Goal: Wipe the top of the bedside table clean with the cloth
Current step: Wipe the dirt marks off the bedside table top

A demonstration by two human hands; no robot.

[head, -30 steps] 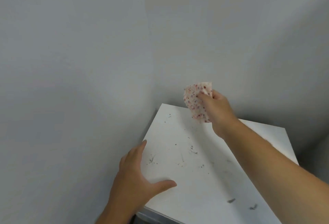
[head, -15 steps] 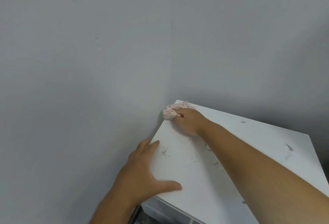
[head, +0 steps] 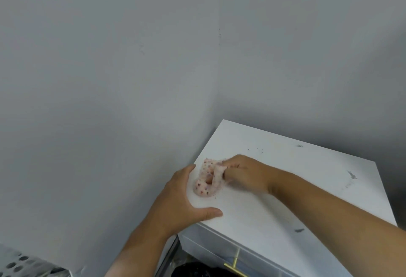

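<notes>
The white bedside table (head: 285,188) stands in the corner of two grey walls. Its top carries dark specks and smudges, mostly toward the back and right. My right hand (head: 243,172) presses a crumpled pink speckled cloth (head: 207,180) onto the top near the left edge. My left hand (head: 182,197) rests flat against the table's front-left corner, fingers spread along the left edge and thumb lying on the top. The cloth sits just right of my left hand's fingers.
Grey walls close in the table at the back and left. A brass drawer handle (head: 234,264) shows on the table's front. A dark object (head: 193,270) lies on the floor below, and a perforated grey surface (head: 15,263) sits at the bottom left.
My right hand has dragged the cloth from the table's back-left corner forward along the left edge toward my left hand. The specks that lay there are gone. My left hand stays at the corner.
</notes>
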